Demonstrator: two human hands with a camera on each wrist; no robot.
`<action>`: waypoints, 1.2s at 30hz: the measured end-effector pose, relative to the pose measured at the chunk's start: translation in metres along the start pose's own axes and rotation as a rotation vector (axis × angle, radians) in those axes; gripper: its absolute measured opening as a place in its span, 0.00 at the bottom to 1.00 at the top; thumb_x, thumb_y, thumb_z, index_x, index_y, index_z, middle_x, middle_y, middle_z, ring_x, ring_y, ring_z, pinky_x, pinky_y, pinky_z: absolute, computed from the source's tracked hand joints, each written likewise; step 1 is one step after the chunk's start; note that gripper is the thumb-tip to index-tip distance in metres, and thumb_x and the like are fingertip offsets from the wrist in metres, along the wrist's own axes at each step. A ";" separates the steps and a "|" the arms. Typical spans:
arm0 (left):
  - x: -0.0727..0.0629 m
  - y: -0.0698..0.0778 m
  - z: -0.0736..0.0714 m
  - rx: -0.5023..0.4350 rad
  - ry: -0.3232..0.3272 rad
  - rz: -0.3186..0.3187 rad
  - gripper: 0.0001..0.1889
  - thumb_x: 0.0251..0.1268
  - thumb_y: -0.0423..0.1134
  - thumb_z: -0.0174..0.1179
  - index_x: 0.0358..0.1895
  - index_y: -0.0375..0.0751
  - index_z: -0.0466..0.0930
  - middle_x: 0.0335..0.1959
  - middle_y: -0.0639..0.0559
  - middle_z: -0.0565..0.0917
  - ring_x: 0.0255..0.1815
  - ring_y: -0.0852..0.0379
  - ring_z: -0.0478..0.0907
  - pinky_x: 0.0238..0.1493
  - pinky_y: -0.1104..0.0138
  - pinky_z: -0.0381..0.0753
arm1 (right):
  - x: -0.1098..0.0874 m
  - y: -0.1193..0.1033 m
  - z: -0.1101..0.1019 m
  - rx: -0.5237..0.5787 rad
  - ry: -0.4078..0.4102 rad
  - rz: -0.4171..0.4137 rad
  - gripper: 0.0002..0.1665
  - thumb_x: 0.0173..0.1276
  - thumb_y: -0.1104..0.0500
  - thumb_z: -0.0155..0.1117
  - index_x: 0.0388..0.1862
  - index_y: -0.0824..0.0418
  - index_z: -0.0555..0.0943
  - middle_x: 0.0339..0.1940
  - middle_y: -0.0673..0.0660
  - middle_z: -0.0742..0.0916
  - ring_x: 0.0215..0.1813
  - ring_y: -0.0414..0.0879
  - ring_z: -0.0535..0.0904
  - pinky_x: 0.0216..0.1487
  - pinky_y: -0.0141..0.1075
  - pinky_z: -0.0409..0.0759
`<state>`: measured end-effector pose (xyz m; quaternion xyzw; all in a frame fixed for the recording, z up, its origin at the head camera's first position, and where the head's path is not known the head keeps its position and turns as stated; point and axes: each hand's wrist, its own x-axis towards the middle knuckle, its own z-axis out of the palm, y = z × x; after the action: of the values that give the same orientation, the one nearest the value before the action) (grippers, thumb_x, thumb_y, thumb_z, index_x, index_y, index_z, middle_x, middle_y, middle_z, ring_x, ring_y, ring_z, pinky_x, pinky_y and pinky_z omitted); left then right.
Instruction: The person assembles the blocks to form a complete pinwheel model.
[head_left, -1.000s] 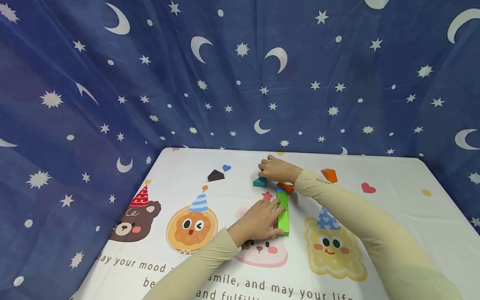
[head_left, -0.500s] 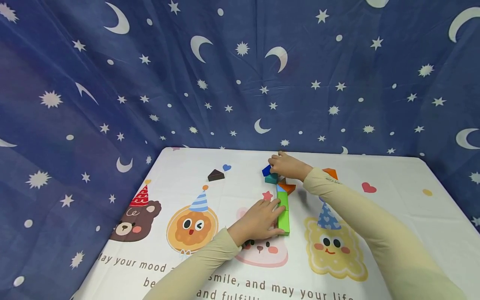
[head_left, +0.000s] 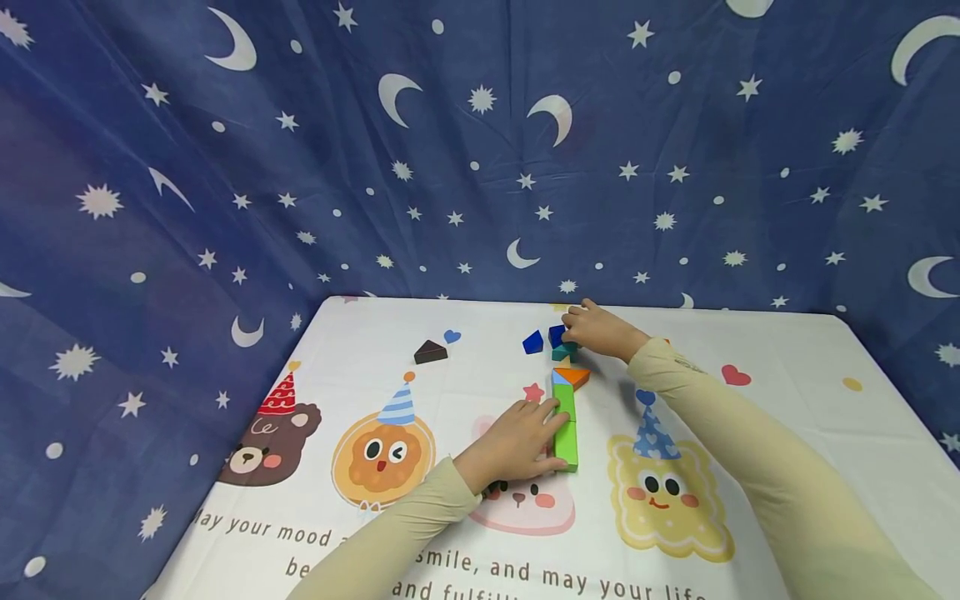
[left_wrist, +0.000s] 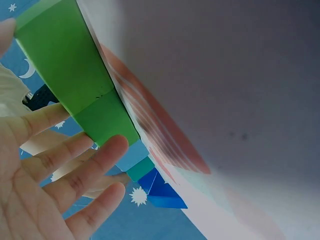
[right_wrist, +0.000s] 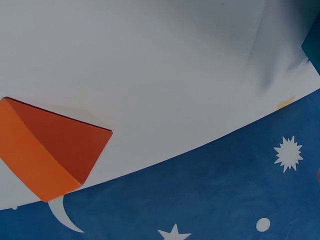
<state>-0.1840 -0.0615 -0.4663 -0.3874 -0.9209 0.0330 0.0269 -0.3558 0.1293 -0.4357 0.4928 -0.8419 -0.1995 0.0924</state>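
My left hand point(head_left: 517, 437) lies beside two lime-green blocks point(head_left: 567, 446) set end to end, its fairly straight fingers touching them; the thumb is at the near end. Beyond them sit a light-blue triangular piece point(head_left: 561, 378) and an orange triangular block point(head_left: 575, 377). At the back of the table, my right hand point(head_left: 603, 330) pinches a teal block point(head_left: 563, 352), whose far side the fingers cover. A dark-blue block point(head_left: 556, 336) is right by those fingertips, and another dark-blue block point(head_left: 533, 342) lies to its left. The left wrist view shows the green blocks point(left_wrist: 70, 60) up close.
A dark brown triangular block point(head_left: 431, 352) lies at the back left. Another orange block point(right_wrist: 55, 150) shows in the right wrist view, mostly hidden by the right sleeve in the head view. The printed white tablecloth point(head_left: 810, 400) ends at a starry blue curtain point(head_left: 480, 225).
My right hand has moved right with the teal block, which now stands behind the orange triangle. The left dark-blue block has come into sight. The left hand has stayed on the green blocks.
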 end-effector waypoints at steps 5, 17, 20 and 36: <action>0.000 0.000 0.000 0.004 -0.005 -0.004 0.36 0.63 0.68 0.45 0.67 0.49 0.62 0.66 0.49 0.67 0.60 0.54 0.72 0.65 0.61 0.68 | 0.000 0.000 0.001 0.013 0.052 -0.008 0.15 0.55 0.65 0.68 0.40 0.48 0.87 0.42 0.55 0.85 0.49 0.52 0.79 0.52 0.49 0.77; -0.001 0.000 0.001 0.021 0.027 0.008 0.36 0.63 0.68 0.45 0.67 0.48 0.63 0.65 0.48 0.69 0.58 0.54 0.73 0.65 0.61 0.69 | 0.011 -0.007 0.004 0.142 0.122 -0.028 0.16 0.54 0.65 0.69 0.42 0.50 0.87 0.40 0.55 0.86 0.45 0.50 0.79 0.48 0.45 0.77; -0.001 -0.001 0.002 0.015 0.027 0.008 0.36 0.63 0.68 0.45 0.67 0.48 0.63 0.65 0.48 0.68 0.58 0.54 0.73 0.65 0.61 0.69 | 0.011 -0.008 0.001 0.188 0.113 -0.008 0.17 0.54 0.66 0.70 0.42 0.51 0.87 0.41 0.56 0.86 0.46 0.51 0.79 0.50 0.48 0.78; -0.001 0.000 0.001 0.007 0.018 -0.001 0.36 0.63 0.68 0.45 0.67 0.49 0.63 0.65 0.49 0.68 0.59 0.54 0.73 0.64 0.61 0.69 | 0.003 -0.009 -0.007 0.290 0.051 0.037 0.19 0.53 0.65 0.72 0.43 0.50 0.86 0.39 0.54 0.87 0.45 0.51 0.78 0.51 0.53 0.76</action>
<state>-0.1839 -0.0621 -0.4675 -0.3873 -0.9206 0.0325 0.0367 -0.3481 0.1208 -0.4334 0.4904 -0.8682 -0.0616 0.0451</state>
